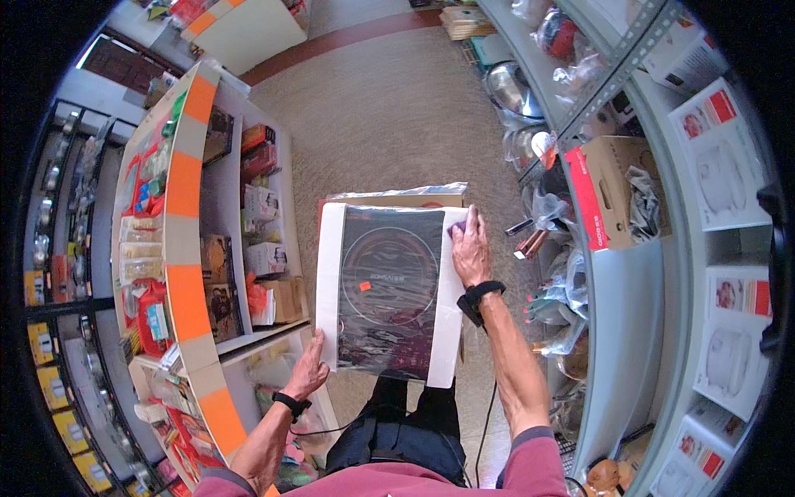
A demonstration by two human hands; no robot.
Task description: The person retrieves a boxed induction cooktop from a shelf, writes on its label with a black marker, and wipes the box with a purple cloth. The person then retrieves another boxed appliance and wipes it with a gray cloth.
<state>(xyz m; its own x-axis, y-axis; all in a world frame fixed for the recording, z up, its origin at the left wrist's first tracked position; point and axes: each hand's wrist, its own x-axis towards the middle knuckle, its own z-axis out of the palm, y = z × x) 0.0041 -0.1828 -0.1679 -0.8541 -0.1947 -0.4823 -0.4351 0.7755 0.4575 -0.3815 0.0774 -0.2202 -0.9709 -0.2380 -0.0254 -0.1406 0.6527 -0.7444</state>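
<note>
A flat black induction cooktop point(390, 292) in clear plastic, with white foam strips along its two sides, is held before my waist. An orange sticker point(365, 286) is on its plate. My left hand point(308, 371) grips the lower left foam edge. At the upper right edge my right hand point(470, 248) holds on, with a small purple cloth point(458, 228) by its fingers. Under the cooktop, the far edge of a cardboard box point(397, 200) shows, with clear film along it. Most of that box is hidden.
On my left stands a display shelf point(190, 217) with orange-and-white edging and boxed goods. To the right, metal shelving point(612, 74) holds a brown-and-red carton point(612, 192), white boxes point(723, 155) and bagged pans point(512, 90). The textured floor point(372, 112) runs ahead between them.
</note>
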